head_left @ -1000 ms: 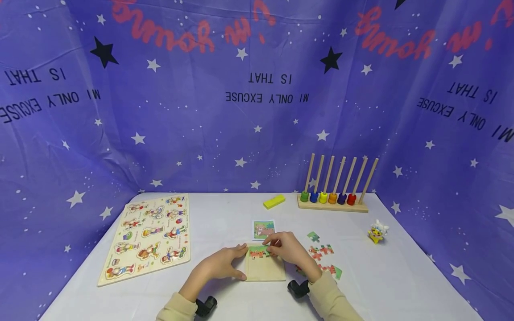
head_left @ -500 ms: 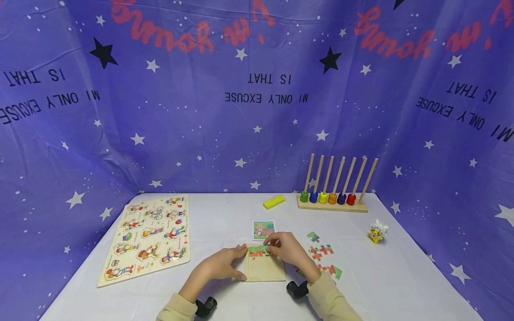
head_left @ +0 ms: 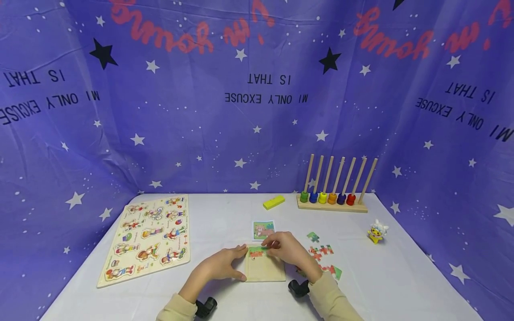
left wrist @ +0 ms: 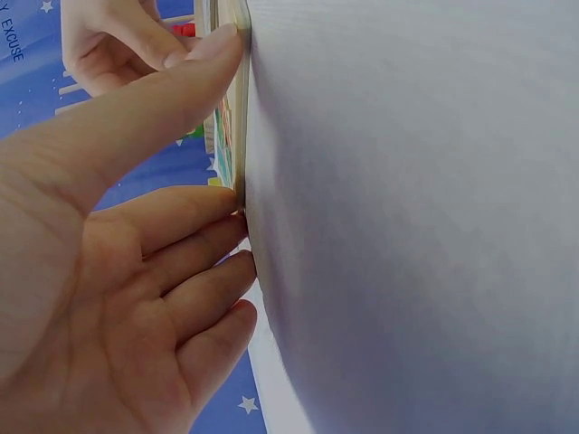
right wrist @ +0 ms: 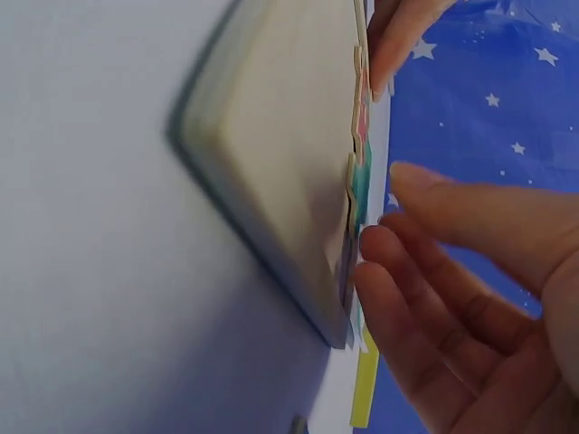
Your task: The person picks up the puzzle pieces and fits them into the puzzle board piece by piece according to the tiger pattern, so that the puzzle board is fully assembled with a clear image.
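Observation:
A shallow square wooden puzzle tray [head_left: 265,270] lies in the middle of the table in the head view. Green and red jigsaw pieces [head_left: 255,252] line its far edge. My left hand [head_left: 222,263] rests against the tray's left side, thumb at the near corner and straight fingers at the far one. My right hand [head_left: 284,246] hovers over the tray's far right part. In the right wrist view a jigsaw piece [right wrist: 359,194] stands slightly raised by its fingertips, with thumb and fingers apart. Whether they touch the piece, I cannot tell.
A picture card [head_left: 263,229] lies behind the tray. Loose jigsaw pieces [head_left: 315,253] are scattered to the right, partly behind the right forearm. Around them are a large figure board [head_left: 148,240], a yellow block [head_left: 274,202], a pegged bead rack [head_left: 332,206] and a small toy figure [head_left: 377,232].
My right hand's fingers have shifted slightly left over the pieces and cover more of them. The left hand stays at the tray's side.

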Tool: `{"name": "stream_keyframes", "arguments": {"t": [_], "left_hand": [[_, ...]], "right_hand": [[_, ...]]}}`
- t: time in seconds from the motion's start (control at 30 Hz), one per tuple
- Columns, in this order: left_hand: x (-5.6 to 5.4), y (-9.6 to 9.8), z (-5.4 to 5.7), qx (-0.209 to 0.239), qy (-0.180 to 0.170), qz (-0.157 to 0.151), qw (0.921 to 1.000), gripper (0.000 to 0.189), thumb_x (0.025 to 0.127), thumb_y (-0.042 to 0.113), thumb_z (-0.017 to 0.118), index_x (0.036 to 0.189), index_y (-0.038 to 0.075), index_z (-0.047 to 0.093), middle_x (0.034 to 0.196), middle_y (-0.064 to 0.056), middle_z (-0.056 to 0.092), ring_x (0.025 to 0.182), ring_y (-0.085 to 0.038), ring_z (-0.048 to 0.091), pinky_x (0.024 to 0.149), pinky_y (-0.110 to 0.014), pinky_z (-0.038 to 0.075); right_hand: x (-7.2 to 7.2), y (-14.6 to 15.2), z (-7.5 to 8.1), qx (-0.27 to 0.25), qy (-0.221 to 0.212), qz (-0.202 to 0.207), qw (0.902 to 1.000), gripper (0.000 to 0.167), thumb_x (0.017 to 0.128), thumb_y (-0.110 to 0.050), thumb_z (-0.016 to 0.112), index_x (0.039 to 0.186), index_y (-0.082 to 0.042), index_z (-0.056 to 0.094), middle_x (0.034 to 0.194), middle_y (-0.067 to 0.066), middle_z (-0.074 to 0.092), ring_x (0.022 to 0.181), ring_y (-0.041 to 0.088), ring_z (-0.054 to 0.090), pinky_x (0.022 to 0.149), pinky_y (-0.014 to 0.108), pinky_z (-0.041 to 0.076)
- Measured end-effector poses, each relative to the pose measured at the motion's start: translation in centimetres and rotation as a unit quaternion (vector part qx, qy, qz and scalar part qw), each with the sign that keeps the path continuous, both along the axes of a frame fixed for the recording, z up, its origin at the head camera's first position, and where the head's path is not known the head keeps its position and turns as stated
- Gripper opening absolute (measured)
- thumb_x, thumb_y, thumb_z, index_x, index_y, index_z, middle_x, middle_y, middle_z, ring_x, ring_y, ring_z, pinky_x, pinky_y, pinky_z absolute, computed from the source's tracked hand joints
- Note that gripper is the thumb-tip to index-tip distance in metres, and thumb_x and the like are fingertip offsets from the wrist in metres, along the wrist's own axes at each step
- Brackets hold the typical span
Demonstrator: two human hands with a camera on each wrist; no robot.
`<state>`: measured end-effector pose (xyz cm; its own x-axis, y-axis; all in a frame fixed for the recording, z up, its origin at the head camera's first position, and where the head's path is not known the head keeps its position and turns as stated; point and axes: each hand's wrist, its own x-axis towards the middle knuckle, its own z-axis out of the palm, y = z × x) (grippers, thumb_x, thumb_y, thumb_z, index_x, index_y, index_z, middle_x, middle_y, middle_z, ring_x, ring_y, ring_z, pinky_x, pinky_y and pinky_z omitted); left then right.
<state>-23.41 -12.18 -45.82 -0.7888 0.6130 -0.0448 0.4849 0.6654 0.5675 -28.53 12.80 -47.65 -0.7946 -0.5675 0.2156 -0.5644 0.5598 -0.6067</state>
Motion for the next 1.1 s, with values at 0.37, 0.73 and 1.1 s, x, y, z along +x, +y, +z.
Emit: {"name": "stream_keyframes", "arguments": {"t": [0.37,0.73,1.1], "left_hand": [[-0.18,0.08,-0.27,-0.006,-0.005,0.005,1.0,0.083,0.075,0.034,0.08,0.14,-0.005,0.045,0.148,-0.019,0.04,0.136,-0.036,0.037,0.111,-0.049,0.031],[-0.09,0.15,-0.31,-0.007,-0.01,0.009,0.9999,0.083,0.075,0.035,0.08,0.14,-0.004,0.046,0.148,-0.017,0.041,0.136,-0.035,0.038,0.111,-0.049,0.031],[0.0,0.11,-0.23,-0.005,-0.003,0.009,0.9999,0.083,0.075,0.034,0.08,0.139,-0.005,0.046,0.147,-0.019,0.041,0.135,-0.036,0.038,0.111,-0.05,0.031]], "right_hand": [[0.08,0.21,0.06,0.039,0.021,0.021,0.9988,0.024,0.078,-0.005,0.079,0.102,-0.006,0.075,0.095,0.001,0.069,0.078,0.012,0.058,0.065,0.021,0.049],[0.24,0.14,-0.04,0.029,0.015,0.02,0.9993,0.021,0.078,0.002,0.076,0.099,-0.004,0.075,0.092,0.001,0.068,0.075,0.008,0.057,0.064,0.021,0.051],[0.23,-0.17,-0.08,0.025,0.013,0.011,0.9995,0.02,0.078,0.001,0.076,0.098,-0.005,0.075,0.088,-0.001,0.065,0.072,0.005,0.053,0.063,0.022,0.049]]}}
